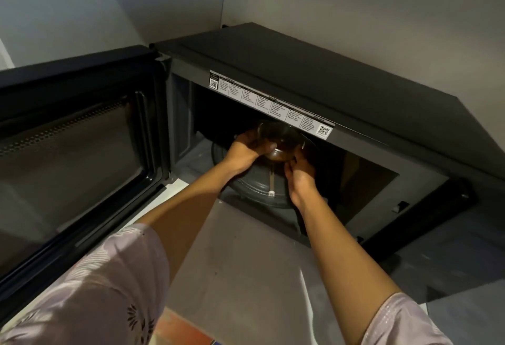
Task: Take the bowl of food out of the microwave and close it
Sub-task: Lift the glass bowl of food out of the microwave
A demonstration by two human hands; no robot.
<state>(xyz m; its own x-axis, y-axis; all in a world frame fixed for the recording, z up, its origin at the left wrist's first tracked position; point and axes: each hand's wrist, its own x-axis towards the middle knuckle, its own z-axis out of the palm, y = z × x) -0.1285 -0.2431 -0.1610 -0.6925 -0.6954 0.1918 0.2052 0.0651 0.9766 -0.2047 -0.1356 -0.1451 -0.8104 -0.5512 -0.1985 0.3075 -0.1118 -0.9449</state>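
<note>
A black microwave (341, 76) stands in the corner with its door (71, 153) swung wide to the left. Inside its dark cavity a clear glass bowl (284, 137) with brown food at the bottom sits just above the round glass turntable (257, 188). My left hand (244, 150) grips the bowl's left side. My right hand (300, 175) holds its right side from below. The far rim of the bowl is partly hidden under the microwave's top frame.
A white label strip with QR codes (270, 104) runs along the top of the opening. The microwave rests on a grey counter (246, 262). Walls close in behind and to the left. A colourful patch (180, 328) shows at the bottom edge.
</note>
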